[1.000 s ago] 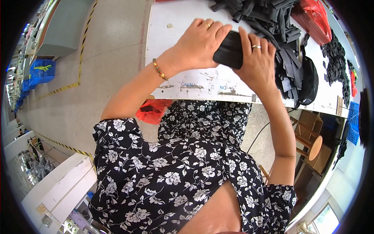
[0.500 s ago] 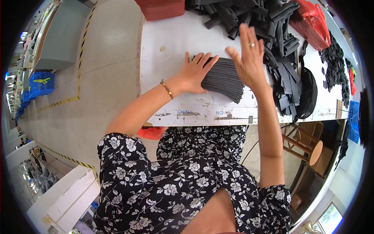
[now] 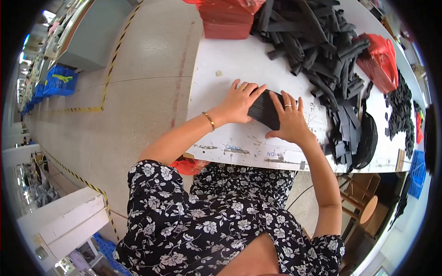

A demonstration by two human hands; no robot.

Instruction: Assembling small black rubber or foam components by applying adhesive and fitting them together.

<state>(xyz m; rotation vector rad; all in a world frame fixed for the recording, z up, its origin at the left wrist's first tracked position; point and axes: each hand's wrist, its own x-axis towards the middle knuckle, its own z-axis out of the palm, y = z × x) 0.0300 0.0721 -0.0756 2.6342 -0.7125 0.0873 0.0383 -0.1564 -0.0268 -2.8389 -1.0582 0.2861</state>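
Note:
A stack of black fabric strips (image 3: 266,110) stands on the white table (image 3: 214,92), its layered edges facing up between my hands. My left hand (image 3: 236,103) is closed round the stack's left end, thumb on the near side and fingers at the far side. Against the right end presses my right hand (image 3: 292,120), fingers along the far corner and thumb at the near one. Parts of both ends are hidden under my fingers. Loose black strips (image 3: 317,32) lie heaped beyond my right hand, and flatter black pieces (image 3: 346,129) lie to its right.
Red plastic-wrapped bundles stand at the table's far left (image 3: 225,23) and right (image 3: 380,62). A black bag (image 3: 367,140) lies by the flat pieces, with small black scraps (image 3: 400,115) farther right. Below the table's right side is a wooden stool (image 3: 368,209).
My right hand has come down from above the stack onto its right end. The strips are now squeezed into a narrower block between both hands. The whole view has shifted slightly.

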